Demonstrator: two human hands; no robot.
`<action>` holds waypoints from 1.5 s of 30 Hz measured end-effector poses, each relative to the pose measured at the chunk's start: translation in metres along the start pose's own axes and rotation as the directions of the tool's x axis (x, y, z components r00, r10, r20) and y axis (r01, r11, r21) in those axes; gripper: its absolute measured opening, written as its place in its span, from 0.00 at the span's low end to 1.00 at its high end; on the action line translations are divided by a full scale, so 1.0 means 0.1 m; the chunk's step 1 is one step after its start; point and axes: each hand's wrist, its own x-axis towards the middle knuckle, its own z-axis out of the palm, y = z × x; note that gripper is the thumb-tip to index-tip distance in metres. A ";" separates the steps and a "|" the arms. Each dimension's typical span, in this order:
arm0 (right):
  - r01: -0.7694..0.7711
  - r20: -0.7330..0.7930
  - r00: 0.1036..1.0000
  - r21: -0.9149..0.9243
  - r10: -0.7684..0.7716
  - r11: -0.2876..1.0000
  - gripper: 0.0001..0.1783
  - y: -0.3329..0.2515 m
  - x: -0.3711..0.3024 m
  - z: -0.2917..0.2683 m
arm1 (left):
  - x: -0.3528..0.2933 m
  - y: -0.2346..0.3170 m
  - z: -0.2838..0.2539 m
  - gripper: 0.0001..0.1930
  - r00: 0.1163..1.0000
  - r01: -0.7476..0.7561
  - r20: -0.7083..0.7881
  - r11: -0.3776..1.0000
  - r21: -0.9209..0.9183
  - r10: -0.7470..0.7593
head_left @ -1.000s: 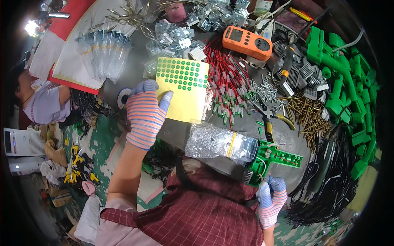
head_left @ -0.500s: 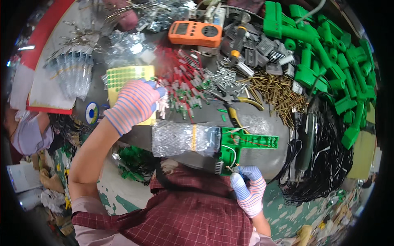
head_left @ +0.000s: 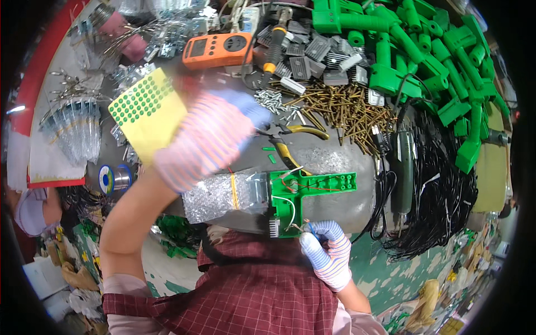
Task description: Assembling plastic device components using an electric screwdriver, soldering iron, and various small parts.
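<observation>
Green T-shaped plastic board point(head_left: 301, 196) w/ red & white wires sits at the near edge of the grey round table point(head_left: 357, 167), just right of a bubble-wrap bag point(head_left: 223, 195) that touches its left side. Right hand point(head_left: 328, 254), in a striped knit glove, is at the board's lower edge; fingers point(head_left: 312, 231) are curled in tight, pinching something small & dark at the corner by the wire ends, can't tell what. Vs 0.5 s ago that hand sits about the same spot under the board, grip unchanged.

Left hand point(head_left: 209, 139), also gloved, is blurred mid-swing above the table, over the bag's upper edge. Half a sec ago it was farther left, on the yellow sheet of green dot stickers point(head_left: 145, 109); now the sheet shows clear to the hand's left and the hand has shifted right toward the yellow-handled pliers point(head_left: 290, 139). Fingers look loosely bent, blue tips near the pliers; too blurred to say if they hold anything.

Around: orange meter point(head_left: 215, 50) at the far side, pile of brass screws point(head_left: 340, 111) right of the pliers, green plastic housings point(head_left: 424, 56) far right, black cables point(head_left: 441, 190) beside them. View also tilted, more of the right side shows now.
</observation>
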 end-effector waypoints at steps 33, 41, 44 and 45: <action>0.150 -0.043 0.986 -0.189 -0.161 0.970 0.09 -0.26 0.17 -0.02 | -0.68 1.41 0.26 0.09 0.833 0.147 0.067 0.102 -0.984 -0.549; 0.135 0.012 0.991 -0.222 -0.135 0.966 0.07 -0.30 0.20 0.00 | -0.67 1.25 0.32 0.08 0.914 0.009 -0.213 0.541 -0.841 -0.346; 0.115 0.088 0.992 -0.296 -0.092 0.948 0.06 -0.39 0.24 -0.04 | -0.68 1.18 0.29 0.09 0.936 -0.034 -0.278 0.732 -0.681 -0.215; 0.054 0.111 0.994 -0.309 -0.021 0.950 0.06 -0.41 0.26 -0.05 | -0.68 1.17 0.28 0.09 0.936 -0.034 -0.278 0.731 -0.681 -0.216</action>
